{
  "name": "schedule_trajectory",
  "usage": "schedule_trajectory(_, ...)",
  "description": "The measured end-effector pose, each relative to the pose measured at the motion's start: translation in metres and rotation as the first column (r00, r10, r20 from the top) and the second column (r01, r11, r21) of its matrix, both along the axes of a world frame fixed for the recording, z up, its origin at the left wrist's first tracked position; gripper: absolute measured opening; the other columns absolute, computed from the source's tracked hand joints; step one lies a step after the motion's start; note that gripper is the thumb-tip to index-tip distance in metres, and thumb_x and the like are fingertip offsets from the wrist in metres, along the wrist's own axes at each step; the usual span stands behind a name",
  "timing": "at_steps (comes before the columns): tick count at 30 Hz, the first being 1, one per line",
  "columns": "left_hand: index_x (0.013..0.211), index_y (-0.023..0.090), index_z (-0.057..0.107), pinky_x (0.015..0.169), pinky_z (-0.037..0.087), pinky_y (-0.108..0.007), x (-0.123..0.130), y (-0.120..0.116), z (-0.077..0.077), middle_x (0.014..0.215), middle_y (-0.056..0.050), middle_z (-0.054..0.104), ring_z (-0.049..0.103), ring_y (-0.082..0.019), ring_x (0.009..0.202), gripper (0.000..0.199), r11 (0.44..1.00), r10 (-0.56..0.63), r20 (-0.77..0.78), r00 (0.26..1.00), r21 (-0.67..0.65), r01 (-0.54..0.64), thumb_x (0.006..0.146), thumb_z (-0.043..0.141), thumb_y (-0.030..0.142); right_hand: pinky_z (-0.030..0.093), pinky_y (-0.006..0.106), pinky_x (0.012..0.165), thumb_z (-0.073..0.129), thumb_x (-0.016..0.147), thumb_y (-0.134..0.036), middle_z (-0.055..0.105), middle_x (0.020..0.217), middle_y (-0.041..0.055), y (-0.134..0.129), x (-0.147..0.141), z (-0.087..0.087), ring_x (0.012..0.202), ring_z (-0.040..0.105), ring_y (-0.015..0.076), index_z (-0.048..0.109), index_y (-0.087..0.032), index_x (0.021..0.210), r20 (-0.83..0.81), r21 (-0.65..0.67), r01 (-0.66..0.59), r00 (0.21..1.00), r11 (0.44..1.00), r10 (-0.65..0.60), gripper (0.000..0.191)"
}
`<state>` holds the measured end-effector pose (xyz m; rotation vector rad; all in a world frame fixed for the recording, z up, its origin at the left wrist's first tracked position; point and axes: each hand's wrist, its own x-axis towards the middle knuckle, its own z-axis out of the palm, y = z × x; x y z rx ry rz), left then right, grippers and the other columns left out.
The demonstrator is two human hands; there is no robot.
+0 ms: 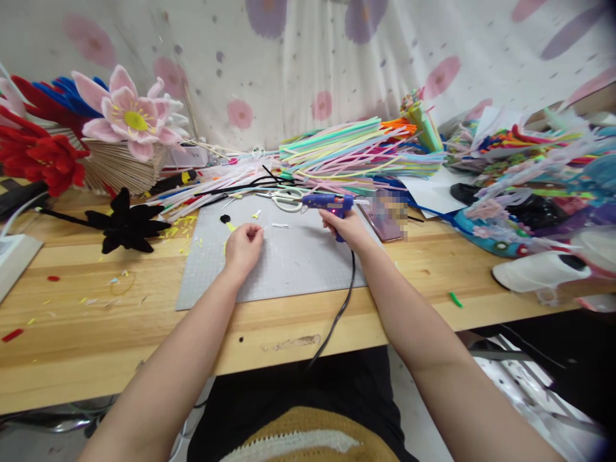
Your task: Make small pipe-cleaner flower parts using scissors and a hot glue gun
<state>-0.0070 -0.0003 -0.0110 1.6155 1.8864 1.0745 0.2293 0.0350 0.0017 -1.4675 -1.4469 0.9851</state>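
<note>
Flat grey gridded mat [298, 273]: on the wooden table [120, 333]
Right hand [347, 226]: wrapped round the blue plastic glue gun [327, 202], over the mat's right side
Left hand [244, 247]: fingertips pressed together over the mat's left; I can't tell on what

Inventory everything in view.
Glue gun: one, blue, right grip
Mat: one, grey, on table
Scissors: one pair, white-handled, mat's rear
Round piece: one, black, mat's left
Phone: one, pinkish, right of mat
Fuzzy sticks: many, multicoloured, behind mat
Scraps: many, mostly yellow, table's left
Flowers: several, pink, red and black, left
Curtain: one, patterned white, rear
Table: one, brown, below mat
Blurred clutter: uncountable, mixed, right
Left grip: one, bare, mat's left
Right grip: one, bare, around glue gun
</note>
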Motion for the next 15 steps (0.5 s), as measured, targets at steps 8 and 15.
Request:
schedule_trajectory(8, 0.082, 0.018, 0.058, 0.069, 0.044, -0.023, -0.012, 0.008, 0.002, 0.079, -0.002, 0.063, 0.056, -0.011, 0.071, 0.017, 0.973, 0.035, 0.223, 0.974, 0.214, -0.084, 0.076, 0.052, 0.033, 0.043, 0.031, 0.064, 0.062, 0.062, -0.06, 0.063, 0.069, 0.0078, 0.017, 0.033, -0.011, 0.068, 0.058, 0.0195, 0.065, -0.014, 0.076, 0.308, 0.049, 0.251, 0.917, 0.967, -0.254, 0.048)
schedule_trajectory(15, 0.081, 0.016, 0.057, 0.07, 0.045, -0.022, -0.036, 0.019, 0.004, 0.078, -0.002, 0.061, 0.057, -0.011, 0.072, 0.016, 0.93, 0.175, 0.306, 0.936, 0.26, -0.259, 0.075, 0.053, 0.03, 0.043, 0.035, 0.071, 0.062, 0.061, -0.063, 0.065, 0.081, 0.0096, 0.011, 0.034, -0.006, 0.08, 0.059, 0.0229, 0.064, -0.016, 0.089, 0.472, 0.073, 0.133, 0.868, 0.988, -0.152, 0.054)
